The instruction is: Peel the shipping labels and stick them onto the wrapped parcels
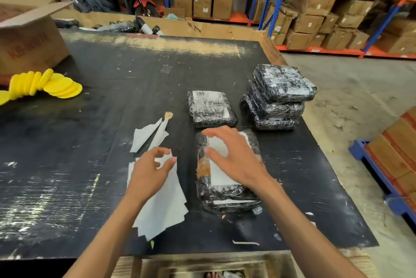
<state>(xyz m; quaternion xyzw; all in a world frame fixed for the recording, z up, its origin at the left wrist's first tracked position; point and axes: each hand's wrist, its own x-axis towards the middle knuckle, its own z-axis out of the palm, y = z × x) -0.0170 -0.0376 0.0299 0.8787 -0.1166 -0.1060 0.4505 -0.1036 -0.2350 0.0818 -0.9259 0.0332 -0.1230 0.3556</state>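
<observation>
Right hand [231, 156] over near parcel [227, 196] — left hand [150, 171] on label stack [162, 212]

Table [67, 165]: bears all items below.
Near centre: pile of label sheets [162, 205], left hand [148, 171] over its far end.
Just right of the pile: near parcel [227, 194], stacked on another; right hand [231, 156] above its top, over the label [219, 171] there.
Behind the near parcel: single parcel [211, 108].
Right of that, by the table's right edge: stack of three parcels [279, 97].
Behind the pile: two loose backing strips [148, 135].
Far left: row of round pads [45, 85], with a cardboard box [29, 36] behind it.
Beyond the table: shelving [337, 7] loaded with cartons.
</observation>
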